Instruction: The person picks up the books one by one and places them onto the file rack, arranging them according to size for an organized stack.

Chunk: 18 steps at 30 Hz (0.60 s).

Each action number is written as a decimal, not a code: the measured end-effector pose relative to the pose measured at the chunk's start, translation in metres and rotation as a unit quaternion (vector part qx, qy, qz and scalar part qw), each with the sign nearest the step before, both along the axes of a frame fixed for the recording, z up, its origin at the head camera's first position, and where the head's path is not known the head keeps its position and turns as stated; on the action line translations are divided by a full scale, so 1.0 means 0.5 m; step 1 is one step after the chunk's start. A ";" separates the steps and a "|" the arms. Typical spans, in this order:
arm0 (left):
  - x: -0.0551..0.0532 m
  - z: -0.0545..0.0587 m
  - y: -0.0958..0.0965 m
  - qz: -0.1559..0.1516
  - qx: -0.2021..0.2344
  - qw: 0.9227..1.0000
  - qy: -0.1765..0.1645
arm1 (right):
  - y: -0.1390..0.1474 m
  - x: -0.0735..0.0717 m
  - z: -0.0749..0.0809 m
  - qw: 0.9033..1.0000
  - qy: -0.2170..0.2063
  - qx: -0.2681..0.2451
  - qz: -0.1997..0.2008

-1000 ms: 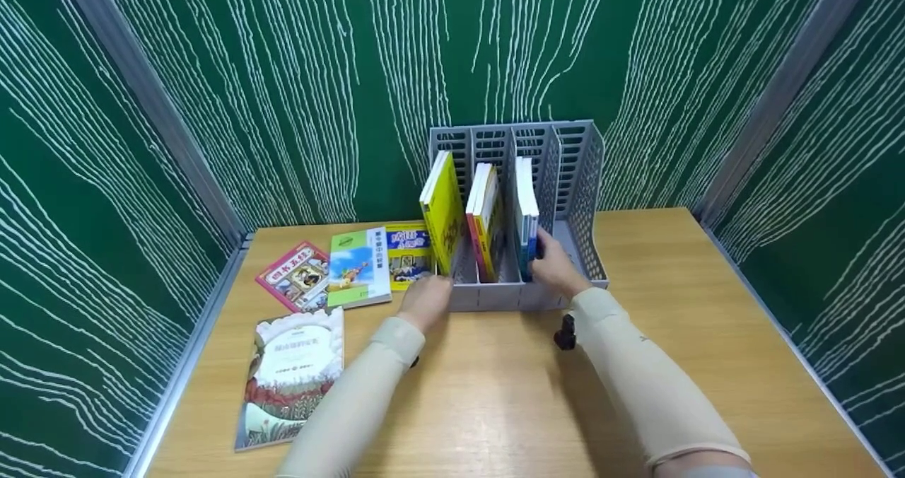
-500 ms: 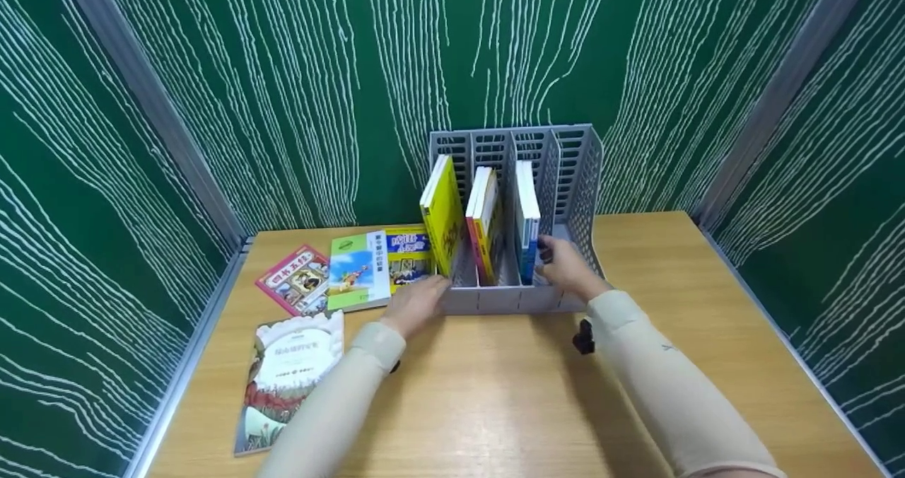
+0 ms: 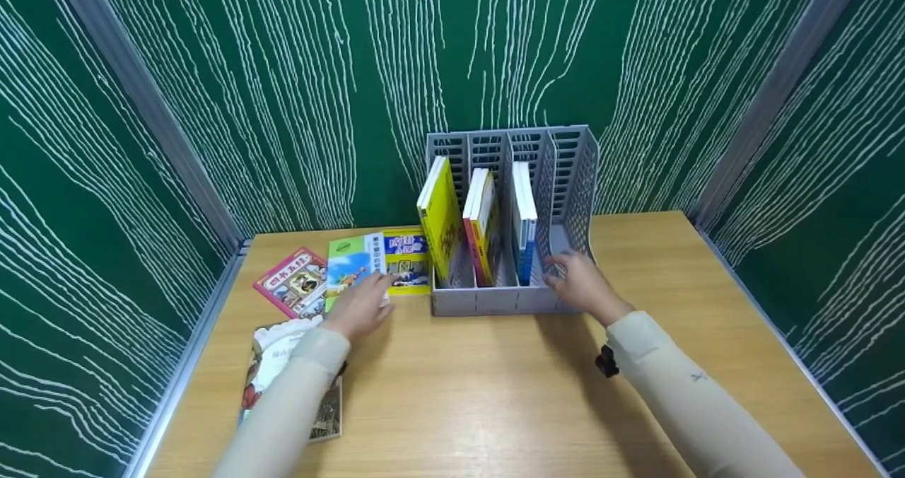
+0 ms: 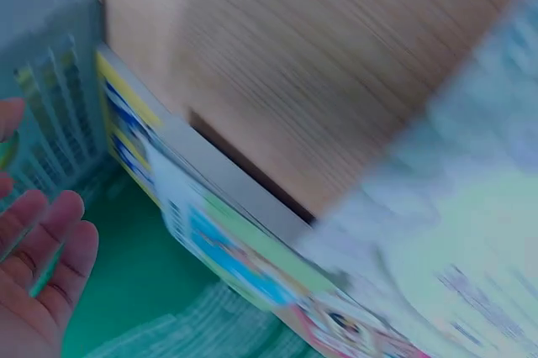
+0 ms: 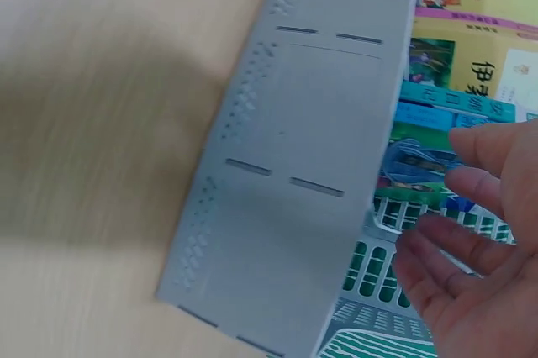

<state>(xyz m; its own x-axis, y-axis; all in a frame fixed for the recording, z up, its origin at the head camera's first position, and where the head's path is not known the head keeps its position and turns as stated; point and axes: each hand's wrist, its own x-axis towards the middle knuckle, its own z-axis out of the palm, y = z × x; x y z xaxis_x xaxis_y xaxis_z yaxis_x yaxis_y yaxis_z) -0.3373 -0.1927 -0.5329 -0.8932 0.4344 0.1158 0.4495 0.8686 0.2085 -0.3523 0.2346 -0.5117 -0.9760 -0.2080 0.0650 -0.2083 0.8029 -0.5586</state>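
Observation:
My left hand [image 3: 359, 305] hovers with spread fingers over the lower edge of a green and blue book [image 3: 351, 255] lying flat. In the left wrist view the same hand [image 4: 40, 278] holds nothing. My right hand [image 3: 587, 287], also holding nothing, is at the front of a grey file rack [image 3: 520, 301], by its rightmost compartment. Right beside it, blue-spined books [image 3: 525, 230] stand upright in the third compartment. Loosely bent fingers of the right hand [image 5: 496, 240] appear near those spines in the right wrist view. Yellow books [image 3: 445, 227] and red-and-yellow-spined books [image 3: 482, 230] fill the two left compartments.
A yellow and blue book [image 3: 410, 287] lies against the rack's left side. Further left are a pink-bordered book [image 3: 297, 280] and a white floral book [image 3: 327, 411], partly under my left forearm. Green walls [image 3: 283, 110] with white lines enclose the wooden table [image 3: 466, 407].
My left hand has moved left from the rack's front corner to above the flat books. My right hand has let go of the blue-spined books and drawn slightly right.

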 end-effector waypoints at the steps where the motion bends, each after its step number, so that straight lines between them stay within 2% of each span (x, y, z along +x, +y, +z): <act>1: 0.001 0.001 -0.013 0.010 0.003 1.000 -0.008 | 0.001 0.005 -0.005 1.000 0.004 0.011 -0.002; 6: 0.002 0.006 -0.073 0.065 -0.003 0.996 -0.066 | 0.006 0.021 -0.029 0.998 0.015 0.061 -0.001; 11: -0.005 0.011 -0.133 0.125 -0.021 0.983 -0.135 | 0.009 0.030 -0.049 0.995 0.016 0.103 0.002; 18: 0.006 0.005 -0.204 0.160 -0.053 0.969 -0.181 | 0.010 0.031 -0.065 0.993 0.030 0.111 0.005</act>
